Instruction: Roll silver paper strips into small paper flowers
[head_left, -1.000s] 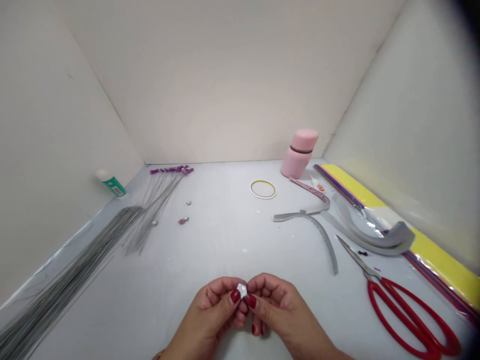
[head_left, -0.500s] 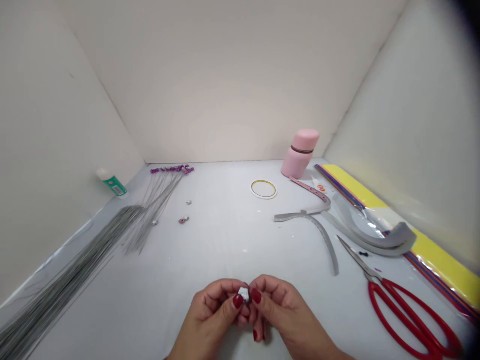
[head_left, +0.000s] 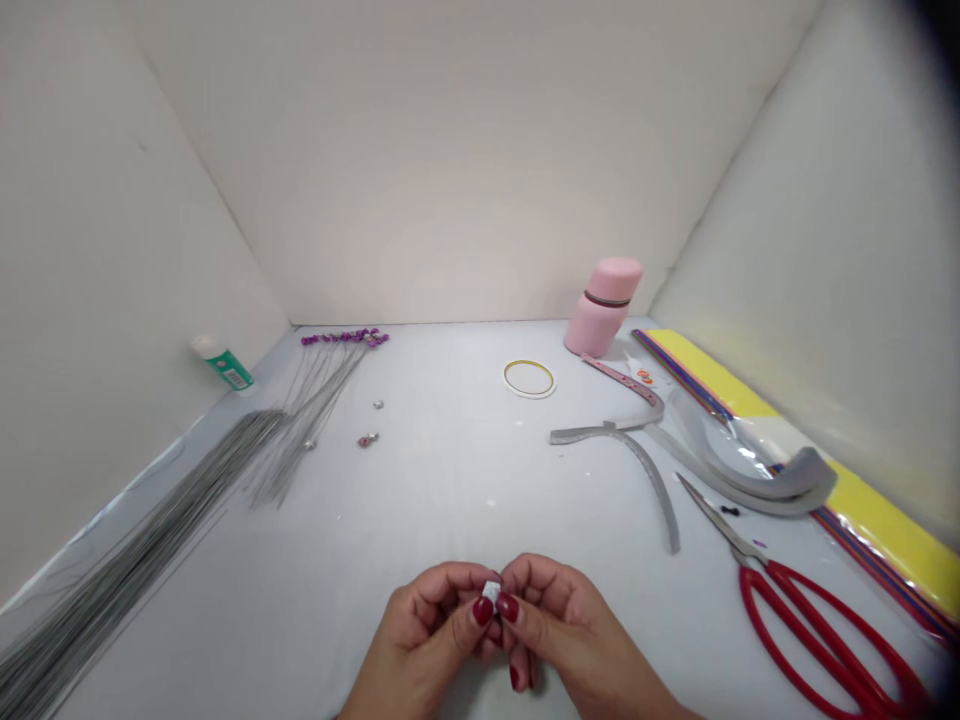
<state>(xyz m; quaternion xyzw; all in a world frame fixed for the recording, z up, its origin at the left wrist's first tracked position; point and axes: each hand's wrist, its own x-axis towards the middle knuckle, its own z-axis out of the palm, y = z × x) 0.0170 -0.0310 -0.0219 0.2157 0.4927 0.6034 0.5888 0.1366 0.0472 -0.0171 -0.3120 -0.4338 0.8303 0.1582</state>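
Tipped slightly since half a second ago, one small white piece (head_left: 491, 590) sits nearer the wearer than the tape ring (head_left: 529, 396), pinched between the left hand's (head_left: 439, 625) and right hand's (head_left: 551, 620) fingertips. Right of the ring: one pink bottle (head_left: 598, 322); grey strips (head_left: 654, 480) lie between it and one pair of scissors (head_left: 752, 556). Left of it: four small shiny pieces (head_left: 378, 405), one wire bundle (head_left: 165, 540), one tube (head_left: 231, 371).

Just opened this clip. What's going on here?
A person's left hand and right hand hold a small whitish piece between them, just above the table. To their right lie red-handled scissors and a curved grey strip. To their left are a bundle of wires and some purple-tipped wires. A pink bottle stands towards the back.
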